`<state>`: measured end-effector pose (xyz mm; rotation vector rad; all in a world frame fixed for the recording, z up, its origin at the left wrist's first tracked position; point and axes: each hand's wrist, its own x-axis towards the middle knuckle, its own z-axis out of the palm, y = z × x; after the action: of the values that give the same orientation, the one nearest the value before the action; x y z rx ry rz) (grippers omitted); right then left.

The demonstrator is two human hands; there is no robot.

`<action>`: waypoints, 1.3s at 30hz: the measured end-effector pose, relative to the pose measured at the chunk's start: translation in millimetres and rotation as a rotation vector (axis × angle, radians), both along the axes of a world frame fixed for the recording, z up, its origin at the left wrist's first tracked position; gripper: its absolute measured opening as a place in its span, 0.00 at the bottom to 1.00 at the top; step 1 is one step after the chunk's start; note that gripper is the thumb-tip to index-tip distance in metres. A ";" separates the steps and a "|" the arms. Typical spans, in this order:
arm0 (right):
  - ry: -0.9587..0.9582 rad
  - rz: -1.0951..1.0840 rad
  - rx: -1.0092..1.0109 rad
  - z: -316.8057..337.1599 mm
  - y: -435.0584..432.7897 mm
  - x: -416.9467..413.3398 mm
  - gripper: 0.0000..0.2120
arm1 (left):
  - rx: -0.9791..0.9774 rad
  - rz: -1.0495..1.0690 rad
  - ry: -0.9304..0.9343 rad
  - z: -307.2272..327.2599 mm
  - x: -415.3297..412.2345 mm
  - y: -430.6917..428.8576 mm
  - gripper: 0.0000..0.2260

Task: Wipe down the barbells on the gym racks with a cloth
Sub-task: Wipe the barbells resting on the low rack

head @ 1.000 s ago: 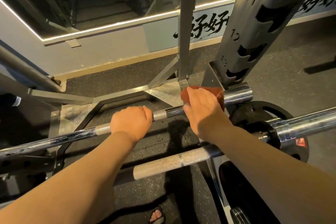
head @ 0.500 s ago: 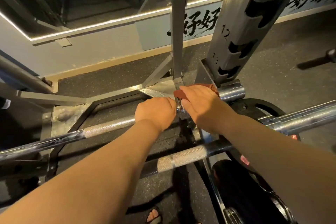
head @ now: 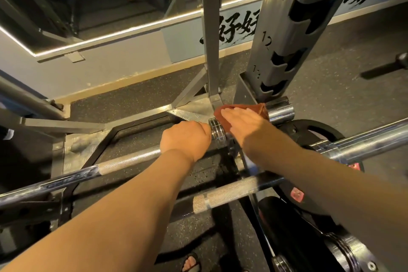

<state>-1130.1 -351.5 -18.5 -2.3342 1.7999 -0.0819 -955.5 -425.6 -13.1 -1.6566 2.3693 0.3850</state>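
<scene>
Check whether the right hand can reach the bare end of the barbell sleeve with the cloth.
Probably yes. The right hand presses the cloth on the sleeve, right beside its bare end. Nothing lies between them, though the rack upright stands close behind.

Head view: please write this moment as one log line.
left hand: grips bar | right hand: presses cloth on sleeve

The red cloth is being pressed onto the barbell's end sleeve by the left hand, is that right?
Not quite. The head view shows the right hand pressing the red cloth onto the barbell's end sleeve. The left hand grips the shaft beside the collar.
</scene>
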 end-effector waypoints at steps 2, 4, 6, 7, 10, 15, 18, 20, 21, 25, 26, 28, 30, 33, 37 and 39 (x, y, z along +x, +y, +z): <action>0.045 -0.075 -0.028 -1.3 -0.8 -25.2 0.26 | -0.005 0.004 -0.007 2.9 -0.9 1.1 0.13; -0.037 -0.270 -0.007 2.6 0.2 -25.6 0.27 | -0.007 0.012 -0.003 3.5 -0.7 1.4 0.14; -0.128 -0.384 -0.046 -0.5 0.3 -6.0 0.27 | -0.006 0.022 0.002 4.8 -1.7 2.2 0.15; -0.155 -0.392 -0.040 -1.3 0.9 6.0 0.29 | -0.007 0.025 0.006 5.2 -1.9 2.5 0.15; -0.242 -0.369 0.138 3.1 9.2 37.6 0.37 | -0.014 0.038 0.013 5.8 -2.7 3.6 0.15; -0.265 -0.226 0.009 5.4 15.4 8.2 0.32 | -0.003 0.062 0.009 6.8 -4.2 2.9 0.15; -0.075 -0.238 -0.092 -0.3 11.1 -18.2 0.23 | -0.008 0.070 0.024 6.5 -4.4 2.6 0.15; -0.080 -0.284 -0.094 -2.4 2.0 -13.7 0.23 | -0.008 0.080 0.036 4.6 -3.6 1.7 0.16; -0.090 -0.310 -0.086 -1.7 -6.2 -8.8 0.20 | -0.007 0.091 0.040 3.9 -3.7 1.3 0.17; -0.031 -0.395 0.126 14.8 -38.4 9.4 0.11 | -0.015 0.121 0.055 0.1 -4.2 1.2 0.18; -0.039 -0.387 0.145 14.3 -37.8 13.5 0.13 | -0.018 0.127 0.058 -0.6 -3.9 1.0 0.18; -0.065 -0.351 0.159 8.2 -25.5 22.4 0.27 | -0.027 0.119 0.059 -2.0 -3.5 1.2 0.18; -0.091 -0.311 0.136 4.0 -3.2 27.1 0.38 | -0.030 0.110 0.059 -2.2 -3.7 1.1 0.18; -0.156 -0.232 -0.012 2.1 21.7 21.3 0.39 | -0.029 0.112 0.071 -2.9 -3.5 -0.2 0.18; -0.107 -0.229 0.083 5.7 -10.0 19.7 0.33 | -0.048 0.095 0.071 -2.9 -3.8 0.5 0.17; -0.108 -0.269 0.203 13.4 -36.2 22.3 0.21 | -0.061 0.090 0.065 -2.7 -3.7 1.0 0.17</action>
<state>-1107.7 -387.7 -5.1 -1.9063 1.9563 -0.0583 -959.2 -424.7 -15.7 -1.8099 2.3807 0.3927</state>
